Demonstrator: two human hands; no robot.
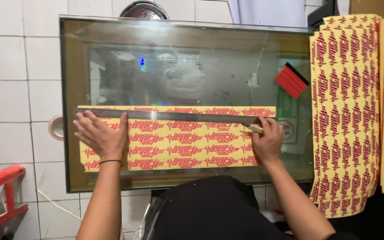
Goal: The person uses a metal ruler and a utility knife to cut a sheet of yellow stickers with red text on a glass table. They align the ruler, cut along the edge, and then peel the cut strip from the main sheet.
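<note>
A yellow sticker sheet (187, 144) with rows of red printed shapes lies on a glass tabletop (112, 66). A long metal ruler (178, 116) lies across the sheet's upper part. My left hand (101, 135) presses flat on the ruler's left end and on the sheet, fingers spread. My right hand (267, 142) is closed around a small cutter knife (254, 129), its tip against the ruler's lower edge near the right end.
A red squeegee (292, 80) lies on the glass at the upper right. A tall stack of the same yellow sticker sheets (345, 111) stands along the right. A tape roll (57, 127) sits at the glass's left edge. A red frame (1, 186) is at the lower left.
</note>
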